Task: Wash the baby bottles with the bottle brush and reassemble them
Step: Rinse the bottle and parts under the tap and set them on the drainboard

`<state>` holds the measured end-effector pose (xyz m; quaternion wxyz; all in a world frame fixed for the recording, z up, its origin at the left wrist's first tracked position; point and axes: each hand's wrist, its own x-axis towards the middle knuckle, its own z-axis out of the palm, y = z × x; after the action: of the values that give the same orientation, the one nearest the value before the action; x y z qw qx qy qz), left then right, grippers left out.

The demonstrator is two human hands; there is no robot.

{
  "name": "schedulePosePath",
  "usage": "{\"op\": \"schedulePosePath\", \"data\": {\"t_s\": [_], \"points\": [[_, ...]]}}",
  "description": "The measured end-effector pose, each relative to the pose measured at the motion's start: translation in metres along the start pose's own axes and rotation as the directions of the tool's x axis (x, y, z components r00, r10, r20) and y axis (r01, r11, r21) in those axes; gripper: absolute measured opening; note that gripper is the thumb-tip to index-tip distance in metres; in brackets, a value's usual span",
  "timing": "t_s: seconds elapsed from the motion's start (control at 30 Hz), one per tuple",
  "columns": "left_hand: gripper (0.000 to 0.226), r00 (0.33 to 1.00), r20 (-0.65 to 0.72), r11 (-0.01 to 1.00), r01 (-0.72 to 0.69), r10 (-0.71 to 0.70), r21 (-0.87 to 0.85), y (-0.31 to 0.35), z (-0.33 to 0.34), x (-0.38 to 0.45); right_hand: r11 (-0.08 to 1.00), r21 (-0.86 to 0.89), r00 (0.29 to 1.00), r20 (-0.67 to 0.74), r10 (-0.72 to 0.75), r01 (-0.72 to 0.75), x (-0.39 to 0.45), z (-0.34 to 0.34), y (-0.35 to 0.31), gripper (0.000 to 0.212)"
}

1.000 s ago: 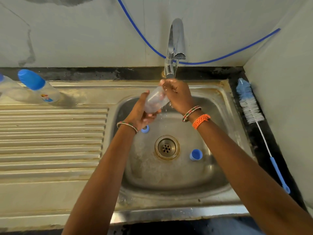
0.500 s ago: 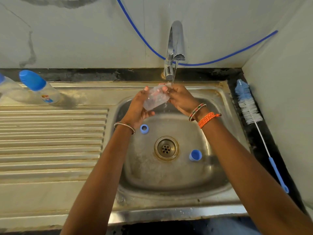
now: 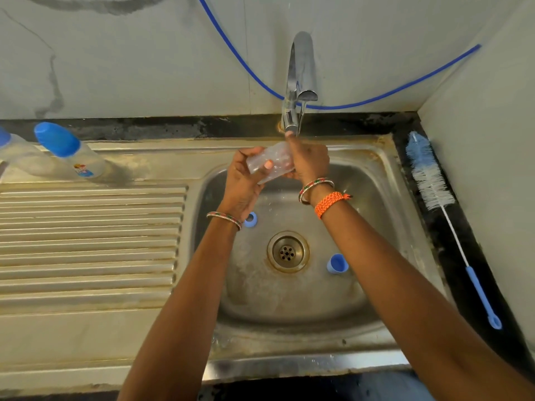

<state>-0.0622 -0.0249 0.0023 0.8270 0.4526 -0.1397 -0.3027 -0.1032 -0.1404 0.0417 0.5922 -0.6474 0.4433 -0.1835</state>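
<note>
Clear plastic, the open baby bottle (image 3: 270,163) sits under the tap (image 3: 299,82) at the far side of the sink (image 3: 385,227), the left hand (image 3: 244,180) curled round its body and the right hand (image 3: 309,163) gripping its right end. Wet plastic could slip into the basin, and the bottle brush (image 3: 431,183) lies well off to the right, so scrubbing means freeing one hand.

Head camera looks steeply down, close over the sink (image 3: 385,157)
</note>
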Motion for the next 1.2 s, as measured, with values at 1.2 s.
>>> {"op": "schedulePosePath", "data": {"t_s": [1.2], "points": [[0.059, 0.699, -0.238, 0.674, 0.714, -0.674, 0.189, 0.017, 0.0, 0.039, 0.038, -0.671, 0.45, 0.453, -0.769, 0.74, -0.003, -0.051, 0.005, 0.014]]}}
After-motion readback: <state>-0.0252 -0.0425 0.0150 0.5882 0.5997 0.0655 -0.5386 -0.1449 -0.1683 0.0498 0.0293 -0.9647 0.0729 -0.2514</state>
